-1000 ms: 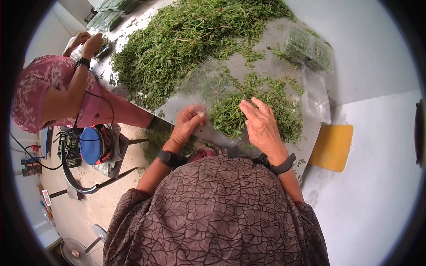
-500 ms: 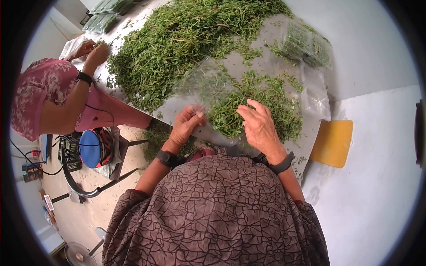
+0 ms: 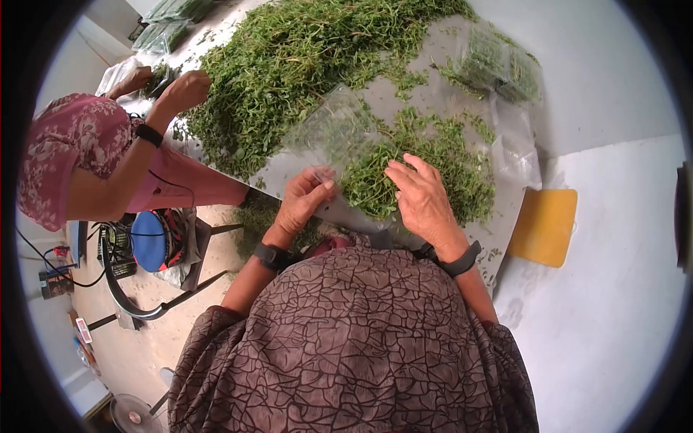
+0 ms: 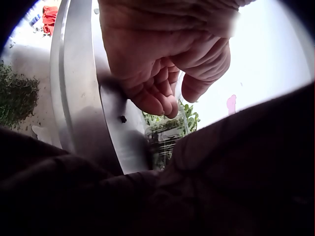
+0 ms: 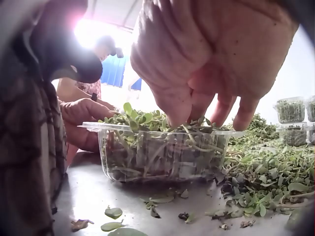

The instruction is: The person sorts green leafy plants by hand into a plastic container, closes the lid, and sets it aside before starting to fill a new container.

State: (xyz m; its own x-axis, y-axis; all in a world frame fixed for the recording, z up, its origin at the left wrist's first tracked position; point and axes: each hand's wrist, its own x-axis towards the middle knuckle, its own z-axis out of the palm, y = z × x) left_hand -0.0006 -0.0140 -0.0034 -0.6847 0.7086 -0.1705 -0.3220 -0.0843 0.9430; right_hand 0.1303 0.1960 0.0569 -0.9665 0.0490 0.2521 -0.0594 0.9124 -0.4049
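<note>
A clear plastic clamshell box (image 5: 162,162) full of green leafy stems (image 3: 369,184) stands on the metal table, its clear lid (image 3: 333,126) folded back on the far side. At the box's left end, my left hand (image 3: 302,203) holds the rim between thumb and curled fingers. The right wrist view shows that hand (image 5: 84,115) against the box's side. From above, my right hand (image 3: 426,206) rests on the greens near the right end. Its fingers (image 5: 241,110) point down, with the thumb tip in among the leaves.
A large heap of greens (image 3: 289,65) covers the table's far side; loose stems (image 3: 458,169) lie right of the box. Filled boxes (image 3: 498,68) and clear packaging (image 3: 514,155) stand at right. Another person (image 3: 94,159) works at left. A yellow chair (image 3: 545,227) is beside the table.
My right hand has shifted slightly over the greens; my left hand stays at the rim. The other person's hand has reached right to the large heap.
</note>
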